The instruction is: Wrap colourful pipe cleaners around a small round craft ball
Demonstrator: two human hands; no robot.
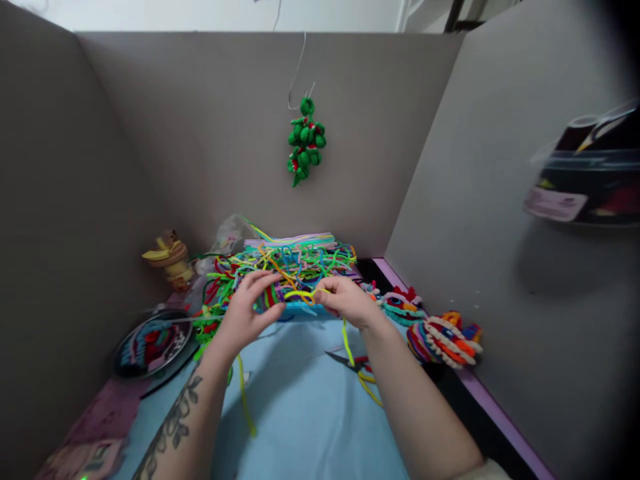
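My left hand [250,310] curls its fingers and thumb around a small striped piece of coiled pipe cleaners [270,297] in red, green and purple; the hand partly hides it. From this piece a yellow pipe cleaner [299,293] runs to the right. My right hand [345,300] pinches the yellow strand between thumb and fingers. Below my right hand, scissors [344,361] with dark blades lie on the light blue cloth [295,407], partly behind my forearm. Loose yellow pipe cleaners [245,397] lie there too.
Behind my hands is a tangled heap of coloured pipe cleaners [313,263]. Multicoloured finished pieces [447,340] sit at the right, and a round dish [153,343] at the left. A green ornament [306,140] hangs on the back panel, a pouch [590,177] on the right panel.
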